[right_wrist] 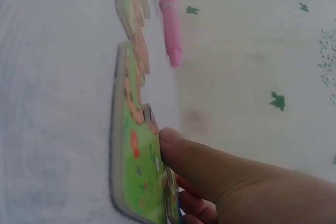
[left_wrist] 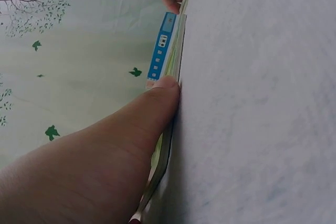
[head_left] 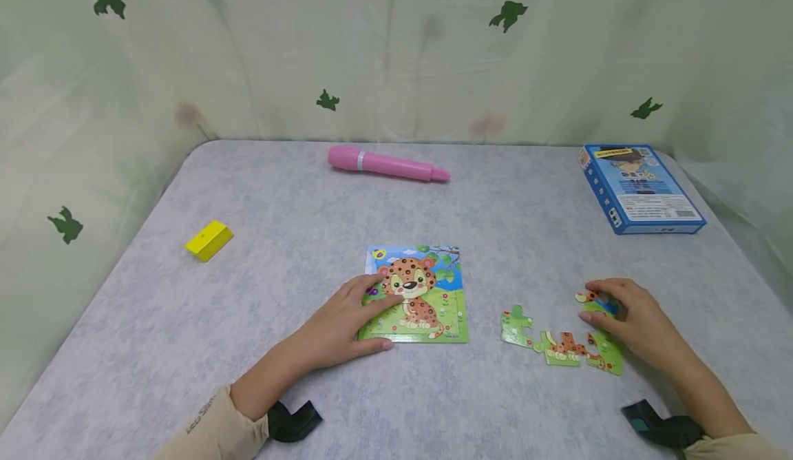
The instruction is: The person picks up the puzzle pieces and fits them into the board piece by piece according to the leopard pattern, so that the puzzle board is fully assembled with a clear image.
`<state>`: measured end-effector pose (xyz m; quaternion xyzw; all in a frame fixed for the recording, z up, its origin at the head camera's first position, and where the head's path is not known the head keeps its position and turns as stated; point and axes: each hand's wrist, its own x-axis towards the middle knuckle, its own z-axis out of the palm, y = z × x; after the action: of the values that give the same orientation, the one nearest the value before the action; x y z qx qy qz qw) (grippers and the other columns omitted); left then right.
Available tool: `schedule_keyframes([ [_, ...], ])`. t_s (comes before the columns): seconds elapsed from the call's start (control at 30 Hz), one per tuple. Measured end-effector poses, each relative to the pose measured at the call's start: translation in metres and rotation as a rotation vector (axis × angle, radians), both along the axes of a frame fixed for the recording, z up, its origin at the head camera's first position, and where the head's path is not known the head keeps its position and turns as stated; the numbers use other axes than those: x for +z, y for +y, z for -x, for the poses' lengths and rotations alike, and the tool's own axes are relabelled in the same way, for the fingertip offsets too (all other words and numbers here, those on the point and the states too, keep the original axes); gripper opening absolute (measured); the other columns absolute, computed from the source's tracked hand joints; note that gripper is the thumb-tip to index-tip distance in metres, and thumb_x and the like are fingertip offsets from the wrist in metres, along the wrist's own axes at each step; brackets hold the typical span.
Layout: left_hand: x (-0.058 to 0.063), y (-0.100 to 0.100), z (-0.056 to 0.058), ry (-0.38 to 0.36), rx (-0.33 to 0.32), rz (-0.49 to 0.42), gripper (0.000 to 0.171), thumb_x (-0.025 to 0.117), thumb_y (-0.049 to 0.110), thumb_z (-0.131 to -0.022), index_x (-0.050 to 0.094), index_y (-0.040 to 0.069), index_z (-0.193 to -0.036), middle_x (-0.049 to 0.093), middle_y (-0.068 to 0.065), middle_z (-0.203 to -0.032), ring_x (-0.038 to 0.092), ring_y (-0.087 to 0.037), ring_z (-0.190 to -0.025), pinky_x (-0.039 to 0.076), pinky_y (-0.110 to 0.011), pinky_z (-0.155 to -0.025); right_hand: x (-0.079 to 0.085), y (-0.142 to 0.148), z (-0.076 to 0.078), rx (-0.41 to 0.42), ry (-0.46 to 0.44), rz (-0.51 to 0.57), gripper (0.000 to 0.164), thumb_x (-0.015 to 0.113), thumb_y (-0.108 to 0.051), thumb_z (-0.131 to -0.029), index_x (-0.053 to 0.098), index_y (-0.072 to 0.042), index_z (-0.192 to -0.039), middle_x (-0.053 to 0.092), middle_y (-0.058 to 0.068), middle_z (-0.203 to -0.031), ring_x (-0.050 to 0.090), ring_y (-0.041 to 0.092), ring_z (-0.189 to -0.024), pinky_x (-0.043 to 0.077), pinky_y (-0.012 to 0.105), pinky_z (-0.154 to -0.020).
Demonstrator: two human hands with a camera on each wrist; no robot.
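Observation:
A square leopard picture puzzle (head_left: 449, 308) lies flat at the middle of the table. My left hand (head_left: 337, 319) rests across its left part, fingers spread over the picture and thumb along the near edge. To the right lie several loose puzzle pieces, among them a green corner piece (head_left: 515, 329), a piece with leopard legs (head_left: 565, 351) and another green corner piece (head_left: 610, 357), nearly joined in a row. Just beyond that row my right hand (head_left: 641, 315) pinches a puzzle piece (head_left: 591, 297) with spots and blue on it between thumb and fingers; the hand hides part of it.
A blue box (head_left: 657, 184) stands at the back right of the table. Along the back lies a pink pen-shaped stick (head_left: 396, 165). A yellow block (head_left: 209, 241) sits at the left. Behind the table (head_left: 279, 184) hangs a pale curtain (head_left: 396, 47) with green leaf shapes.

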<state>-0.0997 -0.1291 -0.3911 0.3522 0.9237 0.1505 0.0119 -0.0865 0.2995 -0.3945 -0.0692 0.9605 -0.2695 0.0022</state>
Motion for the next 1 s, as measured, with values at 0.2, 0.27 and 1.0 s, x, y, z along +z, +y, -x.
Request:
schedule_keyframes([
  [0.2, -0.002, 0.000, 0.000, 0.006, -0.002, -0.003, 0.062, 0.041, 0.061, -0.072, 0.029, 0.035, -0.127, 0.012, -0.001, -0.135, 0.012, -0.017, -0.119, 0.022, -0.038, -0.091, 0.002, -0.003, -0.001, -0.022, -0.004, -0.014, 0.052, 0.057, -0.042, -0.073, 0.048, -0.003, -0.107, 0.042, 0.018, -0.106, 0.033, 0.038, -0.100, 0.026, 0.053, -0.078],
  [0.27, -0.002, 0.000, 0.000, 0.008, -0.005, -0.009, 0.062, 0.042, 0.061, -0.072, 0.030, 0.035, -0.127, 0.012, -0.001, -0.135, 0.013, -0.017, -0.119, 0.023, -0.038, -0.091, 0.002, -0.004, -0.002, -0.030, -0.004, -0.021, 0.053, 0.056, -0.042, -0.074, 0.048, -0.002, -0.107, 0.043, 0.019, -0.106, 0.034, 0.037, -0.101, 0.027, 0.052, -0.078],
  [1.0, -0.003, -0.001, 0.003, -0.019, -0.069, -0.071, 0.062, 0.044, 0.056, -0.075, 0.031, 0.026, -0.128, 0.016, 0.001, -0.135, 0.013, -0.019, -0.121, 0.020, -0.038, -0.093, 0.052, -0.100, -0.001, 0.247, 0.235, 0.246, 0.039, 0.064, -0.022, -0.072, 0.050, -0.019, -0.108, 0.046, -0.007, -0.107, 0.042, 0.011, -0.091, 0.037, 0.024, -0.070],
])
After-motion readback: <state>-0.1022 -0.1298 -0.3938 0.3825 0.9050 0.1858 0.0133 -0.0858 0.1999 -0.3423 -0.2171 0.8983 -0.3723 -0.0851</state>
